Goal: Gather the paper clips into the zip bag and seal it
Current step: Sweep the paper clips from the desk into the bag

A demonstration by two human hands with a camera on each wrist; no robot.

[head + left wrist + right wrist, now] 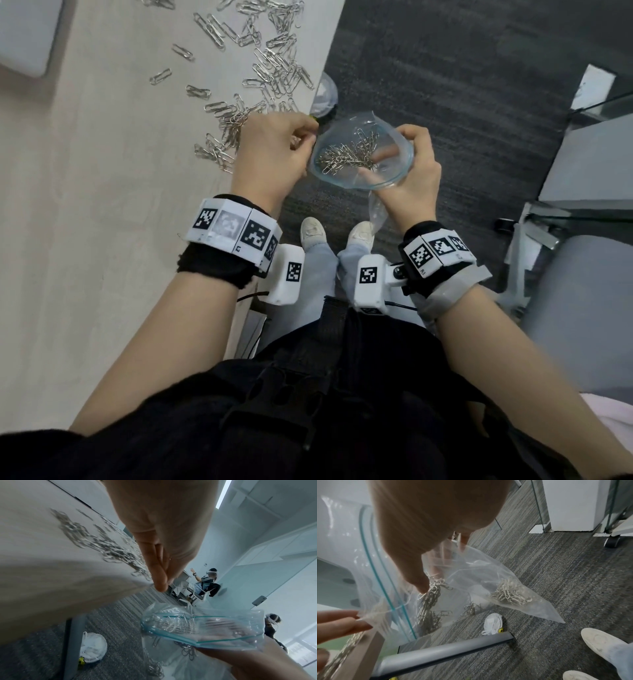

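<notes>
A clear zip bag (pixel 387 178) with a teal zip line hangs open just off the table's (pixel 102 171) right edge, a heap of paper clips (pixel 349 154) inside it. My left hand (pixel 310 137) pinches the bag's near rim at the table edge; in the right wrist view its fingertips (pixel 347 623) nip the plastic lip. My right hand (pixel 400 147) grips the opposite side, thumb over the rim, fingers behind the bag (pixel 471 574). Clips (pixel 510 592) fill the bag's lower corner. Many loose clips (pixel 270 68) lie scattered on the table beyond my left hand.
A white device (pixel 27 34) sits at the table's far left. On the dark carpet under the table lie a white plastic bag (pixel 493 623) and the grey table foot (pixel 445 650). My shoes (pixel 313 233) are below; a grey chair (pixel 582 308) stands right. Other people (pixel 207 582) sit far off.
</notes>
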